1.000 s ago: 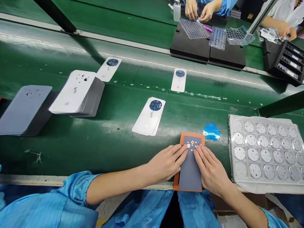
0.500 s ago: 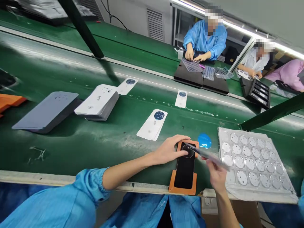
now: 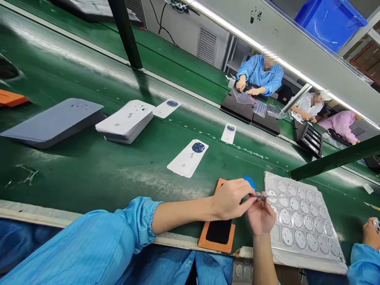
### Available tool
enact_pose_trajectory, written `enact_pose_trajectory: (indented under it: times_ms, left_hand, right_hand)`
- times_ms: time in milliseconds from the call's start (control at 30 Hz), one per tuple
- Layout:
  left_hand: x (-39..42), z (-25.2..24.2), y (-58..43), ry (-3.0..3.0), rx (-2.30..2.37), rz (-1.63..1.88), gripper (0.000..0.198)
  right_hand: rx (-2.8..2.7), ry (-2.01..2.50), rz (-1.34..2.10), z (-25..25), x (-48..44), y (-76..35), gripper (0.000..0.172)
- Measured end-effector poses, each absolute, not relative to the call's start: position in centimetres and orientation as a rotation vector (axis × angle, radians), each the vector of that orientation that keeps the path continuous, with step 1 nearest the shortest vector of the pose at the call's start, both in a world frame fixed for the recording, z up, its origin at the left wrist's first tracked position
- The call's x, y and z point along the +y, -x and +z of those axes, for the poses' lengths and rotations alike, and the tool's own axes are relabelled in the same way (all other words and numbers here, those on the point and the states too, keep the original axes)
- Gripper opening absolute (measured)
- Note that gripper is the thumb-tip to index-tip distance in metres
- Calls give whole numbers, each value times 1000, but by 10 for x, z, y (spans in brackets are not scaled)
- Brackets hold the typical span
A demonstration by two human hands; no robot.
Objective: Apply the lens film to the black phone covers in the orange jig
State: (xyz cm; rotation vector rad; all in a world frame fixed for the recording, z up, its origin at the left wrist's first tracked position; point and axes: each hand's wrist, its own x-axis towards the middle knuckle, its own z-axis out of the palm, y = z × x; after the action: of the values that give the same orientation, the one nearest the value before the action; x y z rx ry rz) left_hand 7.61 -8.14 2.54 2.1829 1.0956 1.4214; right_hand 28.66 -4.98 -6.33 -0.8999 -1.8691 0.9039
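Note:
A thin flat panel (image 3: 276,196) is held nearly edge-on, so its face is hidden from me. My left hand (image 3: 231,200) pinches the panel's left end. My right hand (image 3: 261,215), palm turned up, grips it from below close to the left fingertips. Under my left hand lies an orange jig (image 3: 204,241) with a black pad (image 3: 219,232); the hand and wrist cover its middle. A blue glossy disc (image 3: 249,182) shows partly behind my hands. Right of them, a clear plastic tray (image 3: 270,233) holds rows of round pale pieces.
Two white cards (image 3: 187,160) with dark blue circles overlap mid-bench. To the left stand a white panel stack (image 3: 124,120) and a grey panel stack (image 3: 56,120). A green post (image 3: 335,156) slants behind the tray. A co-worker's hand (image 3: 371,233) is at the right edge.
My left hand has lifted from the jig and moved right to the panel. The panel has turned from slanted to nearly level, and my hands are now close together. The view has tilted.

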Motion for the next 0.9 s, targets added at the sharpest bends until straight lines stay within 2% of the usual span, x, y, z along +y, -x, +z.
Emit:
enact_pose_trajectory:
  times_ms: [133, 300, 400, 500, 600, 800, 900]
  left_hand:
    - [-75, 19, -73, -2106, 1124, 1358, 19]
    - [-49, 5, -68, -1538, 1261, 1367, 27]
    - [-29, -2, -58, -1298, 1250, 1397, 24]
    - [-13, -4, -42, -1137, 1195, 1450, 28]
    - [-2, -2, -21, -1030, 1162, 1498, 30]
    - [19, 21, 31, -826, 1122, 1745, 29]
    - [23, 38, 60, -645, 1012, 1894, 29]
  right_hand:
    - [-1659, 876, 1048, -57, -50, -271, 54]
    - [-1167, 964, 1097, -45, -31, -227, 44]
    - [-1018, 966, 1153, -20, 13, -203, 43]
    - [-1040, 952, 1142, 18, 76, -197, 52]
    - [-1122, 1076, 1117, 40, 124, -198, 46]
    - [-1495, 1409, 1144, -6, 129, -165, 45]
    - [-1647, 1557, 972, -18, 144, -136, 54]
